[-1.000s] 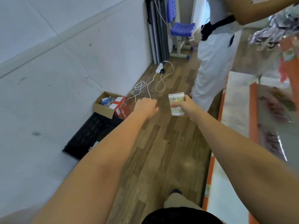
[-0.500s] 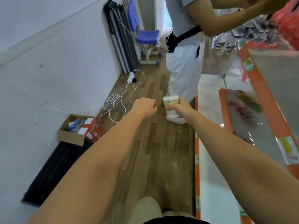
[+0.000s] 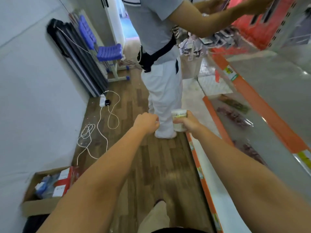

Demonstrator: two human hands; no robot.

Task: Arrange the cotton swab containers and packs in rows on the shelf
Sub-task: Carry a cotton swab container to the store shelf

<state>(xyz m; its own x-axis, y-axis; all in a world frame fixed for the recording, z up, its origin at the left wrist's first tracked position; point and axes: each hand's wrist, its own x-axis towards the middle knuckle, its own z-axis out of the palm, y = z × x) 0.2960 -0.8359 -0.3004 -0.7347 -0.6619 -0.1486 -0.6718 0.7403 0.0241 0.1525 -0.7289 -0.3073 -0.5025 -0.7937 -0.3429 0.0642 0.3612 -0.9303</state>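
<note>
Wooden flooring runs between a grey wall and orange-edged shelves [image 3: 217,120], a white cable [image 3: 107,125] looping at left. Our left hand [image 3: 146,122] is curled in a fist, seemingly empty; our right hand [image 3: 189,123] grips the cotton swab container [image 3: 178,121] in mid-air, short of the shelves. Another person [image 3: 161,78] stands close ahead, so we could bump them and drop it.

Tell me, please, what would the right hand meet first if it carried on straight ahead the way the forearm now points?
Most likely the other person's white trouser leg: the right hand, gripping the cotton swab container, points up the aisle at it. Depth is unclear, so it might pass just beside the leg.
</note>
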